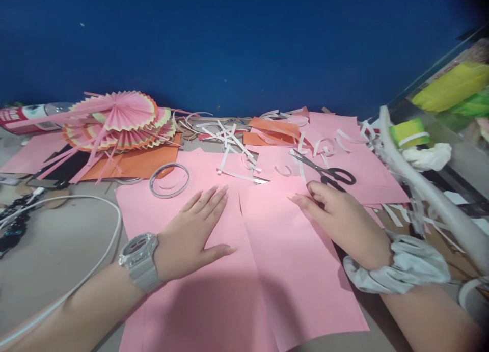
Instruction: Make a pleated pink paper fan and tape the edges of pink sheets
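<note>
My left hand (194, 235) lies flat on a large pink paper sheet (206, 306), its fingers stretched out and a little apart. My right hand (336, 212) pinches the upper right corner of a pink paper piece (301, 275) between thumb and curled fingers. That piece lies partly lifted beside the left sheet, a narrow gap showing between them near the top. Black-handled scissors (332, 174) rest just beyond my right hand. Above my left fingertips is a roll of tape (169, 180), worn down to a thin ring.
Pink and orange pleated paper fans (118, 120) stand at the back left, near a bottle (34, 116). White paper strips (229, 140) lie scattered behind the sheets. A white cable (114, 229) loops at left. A pale curved tube (431, 189) runs along the right, before a blue wall (244, 41).
</note>
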Available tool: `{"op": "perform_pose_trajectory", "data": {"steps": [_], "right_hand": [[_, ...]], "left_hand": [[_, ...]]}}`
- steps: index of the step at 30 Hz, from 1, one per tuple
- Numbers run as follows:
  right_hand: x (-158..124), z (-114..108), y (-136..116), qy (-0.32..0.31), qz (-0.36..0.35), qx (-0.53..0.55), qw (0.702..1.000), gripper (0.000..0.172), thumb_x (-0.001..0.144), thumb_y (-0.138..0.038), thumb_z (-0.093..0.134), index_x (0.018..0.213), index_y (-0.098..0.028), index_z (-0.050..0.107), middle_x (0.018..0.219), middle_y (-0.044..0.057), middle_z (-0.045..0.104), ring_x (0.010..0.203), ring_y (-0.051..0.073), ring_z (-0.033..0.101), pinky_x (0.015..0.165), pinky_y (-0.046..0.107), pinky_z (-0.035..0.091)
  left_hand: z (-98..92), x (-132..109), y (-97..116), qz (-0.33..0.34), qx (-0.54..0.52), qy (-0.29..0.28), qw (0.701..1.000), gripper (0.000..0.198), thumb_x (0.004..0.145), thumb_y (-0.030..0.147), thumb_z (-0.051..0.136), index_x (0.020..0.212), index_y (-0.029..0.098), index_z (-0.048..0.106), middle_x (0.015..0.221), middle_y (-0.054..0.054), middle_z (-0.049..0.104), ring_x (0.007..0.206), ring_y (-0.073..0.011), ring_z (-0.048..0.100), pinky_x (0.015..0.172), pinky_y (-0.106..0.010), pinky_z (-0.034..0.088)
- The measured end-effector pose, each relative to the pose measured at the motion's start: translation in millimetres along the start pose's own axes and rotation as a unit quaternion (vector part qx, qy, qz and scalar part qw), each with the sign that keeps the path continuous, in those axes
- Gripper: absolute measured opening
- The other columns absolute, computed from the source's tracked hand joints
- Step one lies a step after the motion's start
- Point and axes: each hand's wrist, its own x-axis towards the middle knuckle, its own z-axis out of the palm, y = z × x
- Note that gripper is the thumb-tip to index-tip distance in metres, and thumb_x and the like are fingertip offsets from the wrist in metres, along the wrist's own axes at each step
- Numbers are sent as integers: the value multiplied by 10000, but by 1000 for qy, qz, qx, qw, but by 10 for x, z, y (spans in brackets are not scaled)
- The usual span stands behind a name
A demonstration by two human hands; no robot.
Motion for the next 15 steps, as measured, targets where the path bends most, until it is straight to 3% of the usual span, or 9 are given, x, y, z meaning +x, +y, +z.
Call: {"op": "perform_pose_trajectory", "data": {"steps": [6,15], "right_hand": [[-3,-41,11,-9,8,-15,1000,382,852,-455,433,626,-225,229,509,-58,319,465,117,299,469,251,214],[6,-45,65,-45,30,-63,997,360,836,-501,415,642,-230,278,528,-60,386,488,136,367,474,239,216]], "left_hand": [[-2,0,-15,7,-17,-3,1000,1075,675,796,352,1439,104,47,1506,-126,26,1377,-307,17,1111,-462,85],[-2,-2,-22,8,-2,-15,1000,1089,668,813,320,1436,88,56,1506,-125,16,1379,-295,-1,1115,-450,69]]}}
